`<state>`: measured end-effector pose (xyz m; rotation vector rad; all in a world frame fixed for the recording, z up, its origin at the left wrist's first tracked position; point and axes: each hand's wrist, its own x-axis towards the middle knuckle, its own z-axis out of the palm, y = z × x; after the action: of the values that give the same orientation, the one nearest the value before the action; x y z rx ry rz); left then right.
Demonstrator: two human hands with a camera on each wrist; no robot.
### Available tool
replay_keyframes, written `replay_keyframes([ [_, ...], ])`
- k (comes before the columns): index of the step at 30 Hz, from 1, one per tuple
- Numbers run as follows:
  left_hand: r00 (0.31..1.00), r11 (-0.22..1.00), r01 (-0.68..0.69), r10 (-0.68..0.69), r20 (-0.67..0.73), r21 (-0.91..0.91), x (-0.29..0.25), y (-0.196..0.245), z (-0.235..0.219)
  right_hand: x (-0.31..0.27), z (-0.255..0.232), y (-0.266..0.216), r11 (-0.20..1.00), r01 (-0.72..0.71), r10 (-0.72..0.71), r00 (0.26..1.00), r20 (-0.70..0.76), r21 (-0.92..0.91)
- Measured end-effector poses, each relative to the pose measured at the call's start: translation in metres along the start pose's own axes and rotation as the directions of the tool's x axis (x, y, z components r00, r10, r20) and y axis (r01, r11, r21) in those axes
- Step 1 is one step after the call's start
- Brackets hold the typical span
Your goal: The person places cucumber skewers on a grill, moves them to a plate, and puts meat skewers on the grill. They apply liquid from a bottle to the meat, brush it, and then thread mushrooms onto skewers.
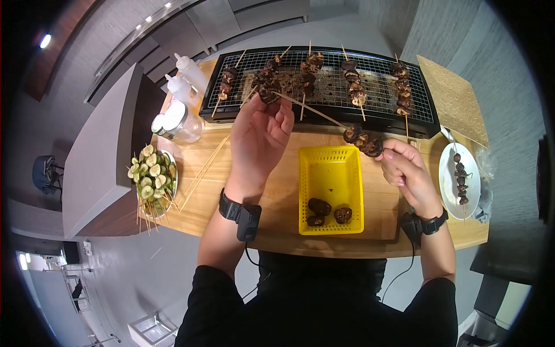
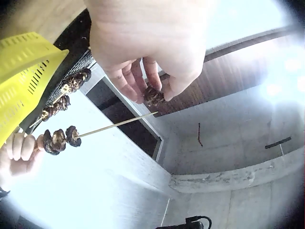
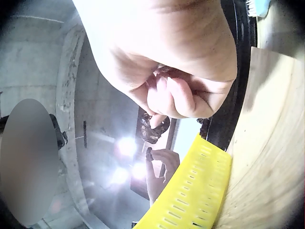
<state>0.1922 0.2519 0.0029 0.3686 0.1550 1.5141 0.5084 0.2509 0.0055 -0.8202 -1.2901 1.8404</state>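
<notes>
My left hand point(image 1: 260, 139), raised before the grill, pinches a dark brown mushroom point(image 2: 153, 97) between thumb and fingertips. A wooden skewer point(image 1: 312, 110) slants across from the right, its bare tip close to that mushroom. Several browned mushrooms point(image 1: 363, 141) are threaded near the skewer's other end. There my right hand point(image 1: 410, 173) grips it, fingers curled, beside the last mushroom. Below and between the hands stands a yellow basket point(image 1: 302, 191) with several loose mushrooms point(image 1: 319, 206) near its front end.
Behind the hands, a long black grill point(image 1: 329, 87) carries several mushroom skewers. At left are squeeze bottles point(image 1: 178, 88), a jar point(image 1: 184, 122), bare skewers point(image 1: 203, 172) and a plate of sliced green vegetable skewers point(image 1: 153, 173). A white plate point(image 1: 448, 191) with one skewer lies at right.
</notes>
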Motion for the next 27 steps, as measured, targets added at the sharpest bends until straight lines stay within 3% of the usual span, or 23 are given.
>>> replay_keyframes([
  [27,0.987,0.965,-0.158,0.158,0.017,0.210,-0.0030,-0.0021,0.0018,-0.0004,0.0009,0.0009,1.000,-0.019,0.019,1.000,-0.014,-0.005],
])
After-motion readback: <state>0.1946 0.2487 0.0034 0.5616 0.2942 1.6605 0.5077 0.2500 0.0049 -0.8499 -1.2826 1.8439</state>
